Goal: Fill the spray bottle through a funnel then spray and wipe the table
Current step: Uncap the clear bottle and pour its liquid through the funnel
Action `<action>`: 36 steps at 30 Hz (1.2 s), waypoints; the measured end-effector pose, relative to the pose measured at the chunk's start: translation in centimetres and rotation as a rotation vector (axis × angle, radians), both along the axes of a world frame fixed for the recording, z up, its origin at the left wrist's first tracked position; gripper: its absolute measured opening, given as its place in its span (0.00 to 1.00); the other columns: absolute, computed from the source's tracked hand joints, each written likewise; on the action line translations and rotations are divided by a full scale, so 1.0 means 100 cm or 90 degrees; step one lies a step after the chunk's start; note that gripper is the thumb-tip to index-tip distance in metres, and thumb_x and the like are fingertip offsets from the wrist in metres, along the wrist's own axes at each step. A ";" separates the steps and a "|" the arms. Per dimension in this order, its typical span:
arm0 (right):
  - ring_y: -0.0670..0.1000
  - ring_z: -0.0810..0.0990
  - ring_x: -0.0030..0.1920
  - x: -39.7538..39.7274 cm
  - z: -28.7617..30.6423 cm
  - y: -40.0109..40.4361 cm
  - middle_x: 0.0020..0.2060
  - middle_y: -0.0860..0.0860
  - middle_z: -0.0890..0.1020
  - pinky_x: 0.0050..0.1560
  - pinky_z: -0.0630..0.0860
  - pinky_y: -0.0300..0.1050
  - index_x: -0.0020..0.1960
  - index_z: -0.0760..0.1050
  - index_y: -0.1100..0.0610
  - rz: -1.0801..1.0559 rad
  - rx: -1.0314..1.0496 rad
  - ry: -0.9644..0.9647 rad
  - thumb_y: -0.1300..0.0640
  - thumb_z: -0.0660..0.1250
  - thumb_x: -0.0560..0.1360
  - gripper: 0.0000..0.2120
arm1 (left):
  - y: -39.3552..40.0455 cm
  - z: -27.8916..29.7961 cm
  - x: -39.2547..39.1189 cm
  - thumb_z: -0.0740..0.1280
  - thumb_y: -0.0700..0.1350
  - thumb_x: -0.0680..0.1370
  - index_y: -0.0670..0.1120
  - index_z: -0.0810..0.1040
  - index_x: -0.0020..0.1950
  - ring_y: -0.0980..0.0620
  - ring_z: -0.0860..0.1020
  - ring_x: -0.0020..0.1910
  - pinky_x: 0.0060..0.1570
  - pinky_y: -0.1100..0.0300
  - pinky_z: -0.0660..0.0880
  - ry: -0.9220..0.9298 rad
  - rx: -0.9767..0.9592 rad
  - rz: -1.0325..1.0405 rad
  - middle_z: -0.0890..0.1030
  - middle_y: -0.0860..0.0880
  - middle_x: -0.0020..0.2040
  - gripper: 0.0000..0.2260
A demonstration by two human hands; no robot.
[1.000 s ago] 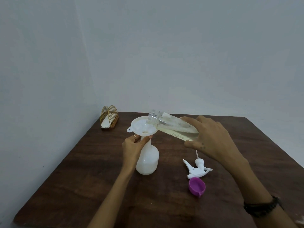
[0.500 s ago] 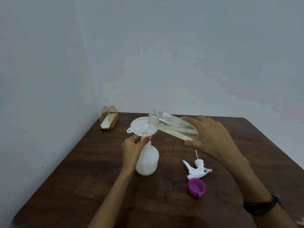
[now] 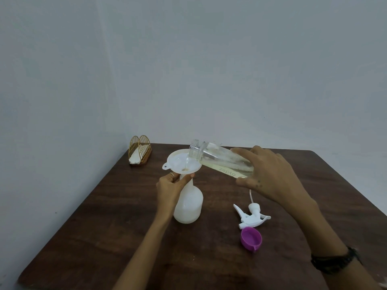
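Note:
A white translucent spray bottle [image 3: 189, 206] stands on the dark wooden table [image 3: 104, 227] with a white funnel [image 3: 178, 162] in its neck. My left hand [image 3: 170, 186] grips the bottle's neck just under the funnel. My right hand [image 3: 270, 176] holds a clear bottle [image 3: 222, 160] tilted almost flat, its open mouth over the funnel. Pale yellowish liquid runs from it into the funnel. The white trigger sprayer head [image 3: 251, 215] lies on the table to the right of the spray bottle.
A purple cap [image 3: 250, 238] lies just in front of the sprayer head. A gold wire holder with white napkins [image 3: 139, 150] stands at the table's far left corner by the wall. Walls close off the left and back.
The clear bottle has tipped very slightly more while the liquid keeps running into the funnel. Both hands hold their places.

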State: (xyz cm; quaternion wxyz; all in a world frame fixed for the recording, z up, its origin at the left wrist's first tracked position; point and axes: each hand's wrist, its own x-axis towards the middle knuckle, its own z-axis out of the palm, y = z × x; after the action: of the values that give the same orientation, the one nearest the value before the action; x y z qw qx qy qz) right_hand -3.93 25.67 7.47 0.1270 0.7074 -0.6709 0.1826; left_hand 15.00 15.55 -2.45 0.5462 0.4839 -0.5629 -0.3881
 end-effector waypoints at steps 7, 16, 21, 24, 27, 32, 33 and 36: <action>0.51 0.73 0.55 -0.001 -0.001 0.001 0.54 0.48 0.73 0.49 0.61 0.42 0.71 0.61 0.42 -0.010 0.015 -0.003 0.44 0.67 0.70 0.32 | 0.001 0.001 0.000 0.73 0.43 0.70 0.42 0.83 0.48 0.65 0.79 0.38 0.37 0.77 0.73 0.003 0.005 -0.003 0.80 0.57 0.36 0.09; 0.48 0.70 0.50 -0.003 -0.003 0.004 0.51 0.45 0.70 0.49 0.61 0.40 0.72 0.58 0.40 -0.020 0.039 0.013 0.43 0.66 0.71 0.33 | 0.002 0.001 -0.001 0.73 0.43 0.70 0.45 0.81 0.42 0.71 0.77 0.35 0.39 0.71 0.71 -0.014 0.017 0.001 0.79 0.59 0.34 0.04; 0.47 0.70 0.51 -0.004 -0.003 0.004 0.50 0.43 0.68 0.50 0.60 0.40 0.72 0.58 0.40 -0.007 0.054 -0.002 0.43 0.67 0.71 0.33 | -0.001 -0.001 -0.002 0.73 0.44 0.70 0.45 0.81 0.41 0.63 0.78 0.35 0.39 0.68 0.71 -0.033 0.029 0.016 0.79 0.58 0.34 0.04; 0.47 0.70 0.52 -0.005 -0.001 0.003 0.51 0.43 0.69 0.50 0.60 0.40 0.72 0.58 0.39 -0.001 0.058 -0.001 0.42 0.66 0.71 0.33 | -0.002 -0.002 -0.003 0.74 0.44 0.70 0.43 0.82 0.43 0.65 0.78 0.35 0.39 0.68 0.71 -0.032 0.037 0.025 0.79 0.58 0.33 0.06; 0.47 0.70 0.52 -0.006 0.002 0.001 0.52 0.44 0.70 0.50 0.60 0.40 0.72 0.57 0.39 0.001 0.057 0.007 0.42 0.66 0.71 0.33 | -0.003 -0.003 -0.004 0.73 0.43 0.70 0.42 0.82 0.43 0.61 0.78 0.36 0.39 0.68 0.71 -0.039 0.034 0.029 0.79 0.58 0.33 0.06; 0.47 0.71 0.55 -0.005 0.006 -0.001 0.55 0.44 0.71 0.53 0.62 0.42 0.72 0.56 0.39 0.008 0.059 0.004 0.42 0.66 0.71 0.33 | -0.004 -0.004 -0.004 0.73 0.42 0.71 0.40 0.82 0.50 0.64 0.76 0.37 0.38 0.72 0.68 -0.041 0.028 0.022 0.79 0.59 0.36 0.09; 0.48 0.71 0.56 -0.005 0.007 -0.002 0.56 0.45 0.71 0.54 0.63 0.42 0.73 0.56 0.39 0.011 0.060 0.003 0.42 0.66 0.71 0.33 | -0.004 -0.005 -0.004 0.73 0.42 0.71 0.40 0.82 0.51 0.65 0.75 0.38 0.38 0.72 0.68 -0.038 0.028 0.020 0.79 0.57 0.38 0.10; 0.47 0.71 0.56 -0.003 0.008 -0.004 0.57 0.44 0.71 0.53 0.62 0.41 0.73 0.55 0.39 0.009 0.065 0.017 0.42 0.65 0.71 0.33 | -0.004 -0.005 -0.003 0.73 0.41 0.71 0.40 0.82 0.52 0.65 0.75 0.38 0.38 0.72 0.68 -0.030 0.031 0.016 0.81 0.52 0.43 0.11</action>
State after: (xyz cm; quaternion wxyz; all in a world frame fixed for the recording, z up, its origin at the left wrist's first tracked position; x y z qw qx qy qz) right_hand -4.23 25.27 8.27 0.0980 0.7198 -0.6729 0.1396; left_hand 14.66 15.15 -2.96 0.5256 0.5132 -0.5600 -0.3831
